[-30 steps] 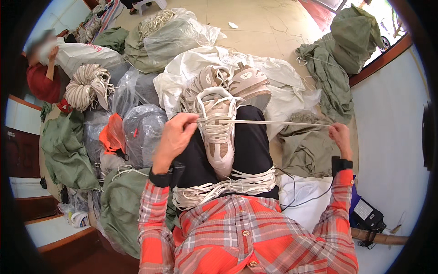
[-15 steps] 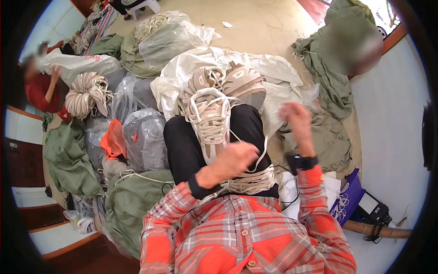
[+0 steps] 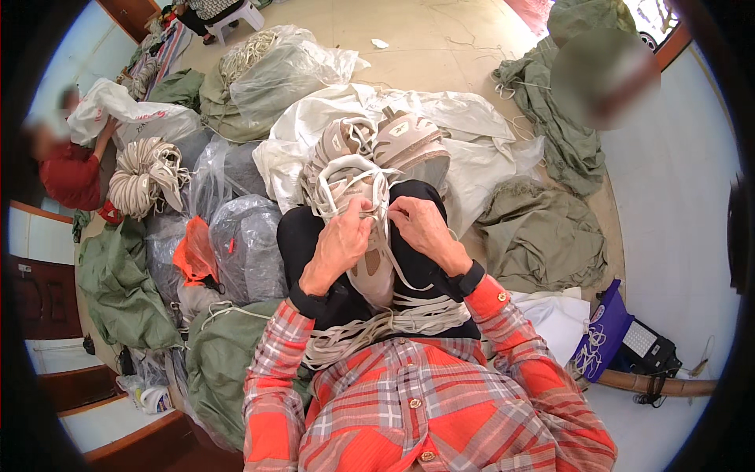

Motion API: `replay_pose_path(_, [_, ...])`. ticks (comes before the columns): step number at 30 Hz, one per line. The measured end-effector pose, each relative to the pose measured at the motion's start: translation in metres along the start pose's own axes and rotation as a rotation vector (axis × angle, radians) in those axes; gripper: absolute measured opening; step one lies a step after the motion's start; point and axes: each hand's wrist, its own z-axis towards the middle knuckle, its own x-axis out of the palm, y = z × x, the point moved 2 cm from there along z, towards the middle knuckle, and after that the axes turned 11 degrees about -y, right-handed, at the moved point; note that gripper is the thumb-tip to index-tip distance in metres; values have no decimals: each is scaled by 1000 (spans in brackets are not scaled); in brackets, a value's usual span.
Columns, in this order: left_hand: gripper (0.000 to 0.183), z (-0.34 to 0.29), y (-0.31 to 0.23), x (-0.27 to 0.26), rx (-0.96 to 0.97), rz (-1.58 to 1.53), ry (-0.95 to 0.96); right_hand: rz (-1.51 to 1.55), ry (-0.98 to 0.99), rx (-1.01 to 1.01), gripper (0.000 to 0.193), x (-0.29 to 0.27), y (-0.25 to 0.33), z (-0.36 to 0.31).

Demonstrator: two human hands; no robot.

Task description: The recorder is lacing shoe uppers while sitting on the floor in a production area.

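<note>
A beige shoe (image 3: 370,271) lies on my lap, sole down, toe toward me. My left hand (image 3: 340,244) and my right hand (image 3: 421,228) meet over its upper, both pinching the white lace (image 3: 377,206) at the eyelets. More beige shoes (image 3: 409,141) and loops of white lace (image 3: 346,169) rest beyond my knees on a white sack. A loose pile of white laces (image 3: 393,322) lies across my lap against my orange plaid shirt.
Green cloth sacks (image 3: 122,287) and clear plastic bags (image 3: 248,244) crowd my left. A coil of white cord (image 3: 145,177) lies near a person in red (image 3: 67,173). Green sacks (image 3: 543,236) and a purple box (image 3: 602,330) sit at my right by the wall.
One second ago my hands were spread wide, stretching a lace taut across the shoe. Both hands have since come together over the shoe's eyelets.
</note>
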Motion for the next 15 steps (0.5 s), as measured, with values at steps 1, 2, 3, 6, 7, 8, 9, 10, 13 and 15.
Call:
replay_pose_path(1, [23,2,4,-2,-1,1,-1,-61,-1,-25,14,0,1,-1])
replay_pose_path(2, [25,4,10,-2,-50,-101,94,-121,-1,-50,14,1,2,-2])
replay_pose_path(3, [28,7,13,-3,-98,-204,191,-122,-3,-49,14,1,2,-2])
replay_pose_path(6, [32,10,19,-11,-206,-367,341,-173,-10,-37,13,3,3,-1])
replay_pose_path(7, [39,9,24,-12,-234,-398,384,-172,-10,-29,13,3,3,-1])
replay_pose_path(8, [39,9,26,-13,-233,-398,383,-172,-9,-22,13,3,3,0])
replay_pose_path(9, [40,8,27,-14,-205,-396,409,-172,-9,-22,13,3,3,1])
replay_pose_path(10, [42,8,28,-15,-177,-395,435,-175,0,-25,13,3,3,2])
replay_pose_path(13, [44,10,27,-19,-174,-424,482,-148,10,-30,12,5,1,4])
replay_pose_path(15, [44,12,27,-20,-163,-385,497,-119,11,-33,12,6,1,4])
